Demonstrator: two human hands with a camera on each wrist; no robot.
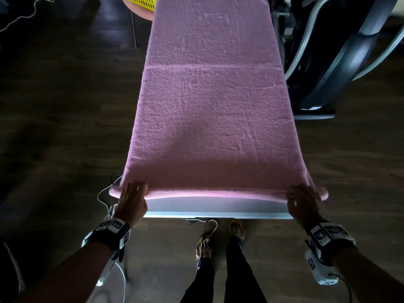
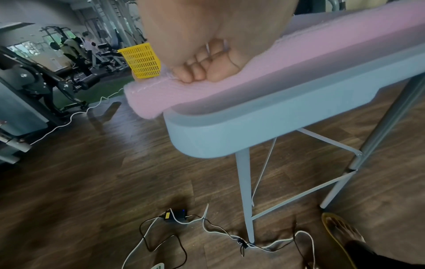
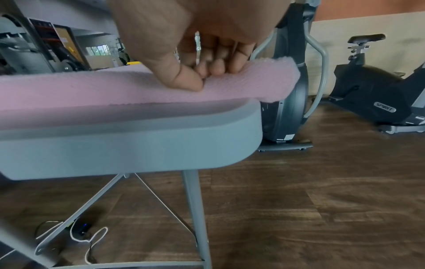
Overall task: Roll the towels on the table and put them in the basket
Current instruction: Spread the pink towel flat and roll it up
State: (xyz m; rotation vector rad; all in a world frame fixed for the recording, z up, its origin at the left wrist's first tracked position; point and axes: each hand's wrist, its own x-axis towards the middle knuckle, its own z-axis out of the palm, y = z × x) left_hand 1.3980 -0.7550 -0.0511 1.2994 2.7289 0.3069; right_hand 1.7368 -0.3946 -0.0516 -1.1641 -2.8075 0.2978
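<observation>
One pink terry towel [image 1: 209, 110] lay lengthwise over the grey plastic bench [image 1: 216, 209], its near edge curled into a thin soft roll. Both hands pinched that roll: the left hand [image 1: 133, 202] at one end, the right hand [image 1: 305, 203] at the other. One yellow slotted basket [image 2: 141, 61] stood beyond the bench's far end, exercise machines alongside.

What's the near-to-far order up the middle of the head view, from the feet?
Feet → bare table edge → rolled near edge of the pink towel, left hand and right hand at its ends → flat towel → yellow basket.
</observation>
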